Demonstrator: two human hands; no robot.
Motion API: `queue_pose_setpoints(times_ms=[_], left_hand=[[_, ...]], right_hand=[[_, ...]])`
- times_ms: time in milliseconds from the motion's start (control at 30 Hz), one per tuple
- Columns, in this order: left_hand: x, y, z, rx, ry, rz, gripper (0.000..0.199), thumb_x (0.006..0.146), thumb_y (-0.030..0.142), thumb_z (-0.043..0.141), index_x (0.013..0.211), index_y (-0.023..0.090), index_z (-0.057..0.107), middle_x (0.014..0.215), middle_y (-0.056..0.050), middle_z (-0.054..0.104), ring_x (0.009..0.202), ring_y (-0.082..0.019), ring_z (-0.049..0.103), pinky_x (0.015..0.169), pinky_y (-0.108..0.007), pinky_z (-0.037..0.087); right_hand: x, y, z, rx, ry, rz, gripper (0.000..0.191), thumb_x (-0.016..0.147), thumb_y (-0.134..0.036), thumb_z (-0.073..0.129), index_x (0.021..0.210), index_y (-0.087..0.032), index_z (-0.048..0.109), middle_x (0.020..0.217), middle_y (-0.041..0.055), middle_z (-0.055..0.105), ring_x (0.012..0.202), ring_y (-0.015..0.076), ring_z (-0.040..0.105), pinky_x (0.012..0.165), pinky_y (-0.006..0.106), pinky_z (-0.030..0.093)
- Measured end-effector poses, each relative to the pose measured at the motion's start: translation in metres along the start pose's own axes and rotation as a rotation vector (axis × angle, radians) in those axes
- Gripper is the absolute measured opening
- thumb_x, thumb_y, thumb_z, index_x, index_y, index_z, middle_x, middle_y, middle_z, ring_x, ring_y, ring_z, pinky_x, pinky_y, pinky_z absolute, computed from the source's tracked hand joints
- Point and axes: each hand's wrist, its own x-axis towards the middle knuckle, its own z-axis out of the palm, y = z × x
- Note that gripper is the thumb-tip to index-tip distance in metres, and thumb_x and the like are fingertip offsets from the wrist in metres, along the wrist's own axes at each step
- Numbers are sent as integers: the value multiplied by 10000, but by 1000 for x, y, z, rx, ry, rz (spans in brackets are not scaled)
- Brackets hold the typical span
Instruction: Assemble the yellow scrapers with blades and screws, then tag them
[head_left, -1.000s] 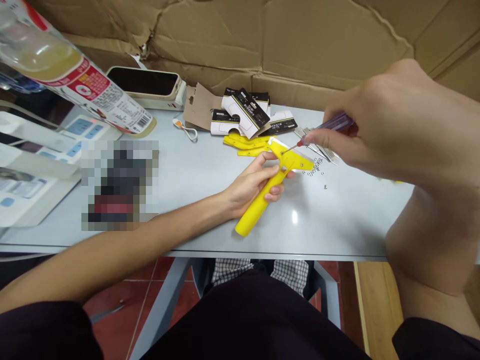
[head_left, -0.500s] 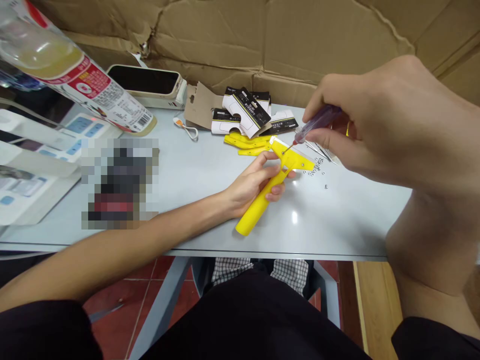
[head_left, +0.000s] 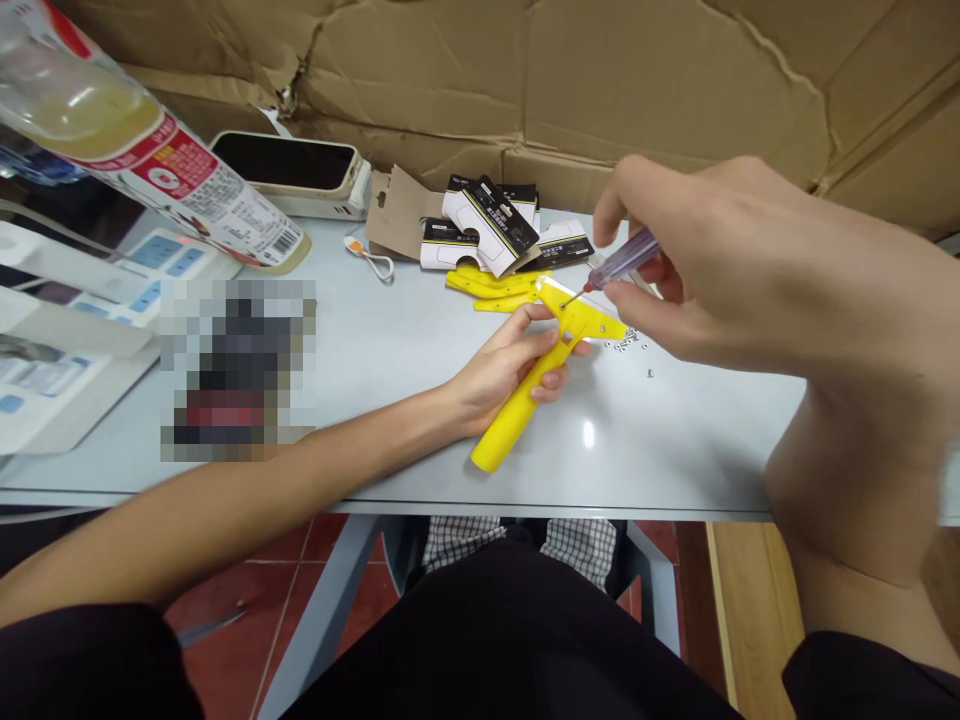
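My left hand [head_left: 517, 365] is wrapped round a yellow scraper [head_left: 514, 420] near its head, the handle pointing down toward me. Between the thumb and fingers of my right hand [head_left: 675, 270] is a screwdriver [head_left: 626, 258] with a clear purple handle. Its tip meets a screw at the left side of the scraper's head. Small loose screws [head_left: 622, 346] lie on the table just right of the head, partly behind it. Beyond my left fingers rest more yellow plastic parts [head_left: 499, 287].
Black and white cardboard packages [head_left: 495, 225] are piled at the back, against a brown cardboard wall [head_left: 420, 80]. Farther left are a short cable [head_left: 371, 258], a phone [head_left: 285, 162], a bottle [head_left: 180, 165] and a white power strip [head_left: 67, 370]. The table's edge [head_left: 420, 507] runs close to me.
My right hand has rolled round the screwdriver handle, its fingers now placed differently and the back of the hand lower. My left hand and the scraper have barely moved.
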Motion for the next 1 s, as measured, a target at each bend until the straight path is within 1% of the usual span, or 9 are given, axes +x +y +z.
queue_pose_setpoints(times_ms=[100, 233, 300, 400, 500, 767, 867, 933, 1000], left_hand=[[0, 0, 0, 7, -7, 3, 353, 994, 159, 733, 1137, 278, 432, 973, -51, 756, 514, -92, 578, 452, -161, 378], [1, -1, -3, 32, -36, 11, 349, 1011, 180, 720, 1140, 278, 411, 985, -57, 753, 522, -84, 581, 455, -153, 375], [1, -1, -4, 40, -48, 20, 357, 1012, 195, 727, 1143, 278, 406, 984, -58, 753, 526, -83, 583, 458, -153, 378], [2, -3, -6, 48, -59, 25, 379, 1002, 211, 751, 1142, 278, 405, 984, -58, 754, 532, -85, 588, 462, -156, 383], [2, -5, -6, 54, -71, 31, 395, 994, 227, 769, 1142, 281, 407, 978, -61, 757, 530, -91, 591, 458, -161, 377], [-1, -6, -5, 97, -82, 28, 401, 993, 241, 772, 1145, 289, 404, 983, -52, 759, 533, -89, 590, 463, -168, 375], [-1, -6, -4, 106, -74, 42, 404, 989, 232, 776, 1146, 287, 409, 976, -47, 752, 533, -88, 588, 463, -170, 373], [-1, -5, -4, 84, -56, 51, 402, 988, 226, 776, 1146, 286, 412, 964, -43, 748, 535, -90, 585, 461, -169, 360], [0, -3, -4, 64, -37, 50, 398, 988, 222, 773, 1147, 286, 413, 958, -40, 744, 535, -90, 581, 461, -168, 352]], right_hand=[[0, -2, 0, 16, -17, -29, 242, 992, -393, 541, 1207, -385, 652, 915, 75, 730, 841, 353, 677, 703, 478, 446], [2, 2, 3, 2, 57, -6, 98, 988, -370, 599, 1027, -380, 688, 801, 60, 715, 743, 322, 655, 702, 470, 426], [4, 9, 7, -6, 106, -58, 8, 952, -367, 688, 953, -362, 694, 712, 51, 679, 664, 296, 610, 652, 456, 382], [6, 19, 11, 19, 161, -166, 102, 945, -375, 758, 864, -351, 700, 597, 32, 597, 609, 268, 561, 608, 443, 317], [5, 23, 11, -3, 161, -179, 199, 969, -384, 757, 794, -340, 674, 544, 22, 522, 564, 253, 516, 600, 443, 293], [5, 25, 10, -125, 142, -148, 600, 1034, -478, 719, 581, -269, 387, 467, -17, 281, 445, 147, 167, 564, 429, 230], [2, 22, 16, -129, 232, -124, 588, 1057, -464, 709, 597, -272, 397, 448, -22, 260, 430, 161, 272, 574, 431, 259], [-1, 17, 19, -130, 263, -92, 441, 1061, -453, 706, 695, -291, 520, 474, -18, 320, 472, 202, 414, 587, 429, 300], [-4, 12, 18, -122, 213, -48, 222, 1027, -479, 740, 926, -313, 635, 554, -10, 437, 529, 238, 494, 585, 426, 325]])
